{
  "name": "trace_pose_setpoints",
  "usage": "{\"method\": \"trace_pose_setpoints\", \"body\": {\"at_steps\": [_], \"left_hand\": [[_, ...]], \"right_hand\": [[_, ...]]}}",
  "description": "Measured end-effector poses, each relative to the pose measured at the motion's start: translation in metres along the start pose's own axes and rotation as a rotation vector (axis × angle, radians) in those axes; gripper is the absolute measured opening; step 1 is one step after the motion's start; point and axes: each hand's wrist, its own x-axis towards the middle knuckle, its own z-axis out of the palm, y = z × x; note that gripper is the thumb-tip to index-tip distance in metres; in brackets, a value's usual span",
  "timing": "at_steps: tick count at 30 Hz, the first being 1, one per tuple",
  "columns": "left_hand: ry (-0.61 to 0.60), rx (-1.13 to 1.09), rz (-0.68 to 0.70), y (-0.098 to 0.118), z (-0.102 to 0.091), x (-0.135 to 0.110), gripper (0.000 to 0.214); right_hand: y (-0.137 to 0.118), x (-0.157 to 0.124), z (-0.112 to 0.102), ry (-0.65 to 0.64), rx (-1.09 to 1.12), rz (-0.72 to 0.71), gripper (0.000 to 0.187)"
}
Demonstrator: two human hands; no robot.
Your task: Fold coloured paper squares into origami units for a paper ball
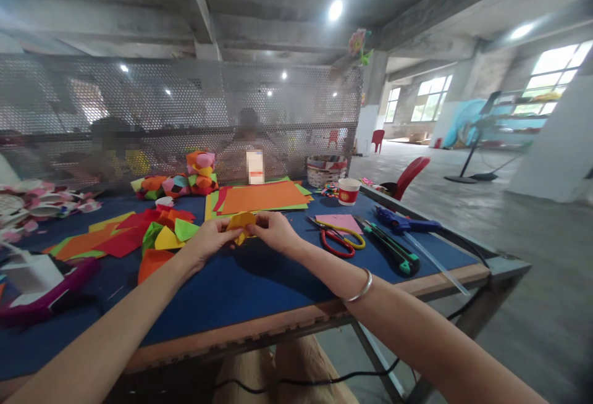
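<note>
Between my two hands is a small folded piece of yellow-orange paper, held above the blue table. My left hand pinches its left side, and my right hand grips its right edge with thumb and fingers. Just beyond lies a stack of coloured sheets, orange on top. Left of my left hand sit folded paper pieces in green, yellow and orange, beside loose red and orange sheets. Scissors with red and yellow handles lie to the right of my right hand, near a pink sheet.
To the right are a green-black utility knife, a blue glue gun with a clear stick, and a paper cup. A woven basket and paper balls stand near the mesh partition. People sit behind it.
</note>
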Motion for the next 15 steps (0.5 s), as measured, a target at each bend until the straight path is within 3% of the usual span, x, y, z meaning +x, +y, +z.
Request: {"method": "trace_pose_setpoints", "body": {"at_steps": [7, 12, 15], "left_hand": [[0.102, -0.091, -0.006, -0.002, -0.002, 0.001, 0.038], [0.086, -0.236, -0.075, 0.001, -0.003, 0.001, 0.039], [0.072, -0.298, -0.112, 0.005, -0.004, 0.000, 0.039]], "right_hand": [[-0.005, -0.006, -0.003, -0.060, -0.139, -0.079, 0.030], [-0.017, -0.011, -0.005, 0.050, -0.165, -0.210, 0.029], [-0.024, -0.015, -0.009, 0.085, -0.186, -0.324, 0.038]]}}
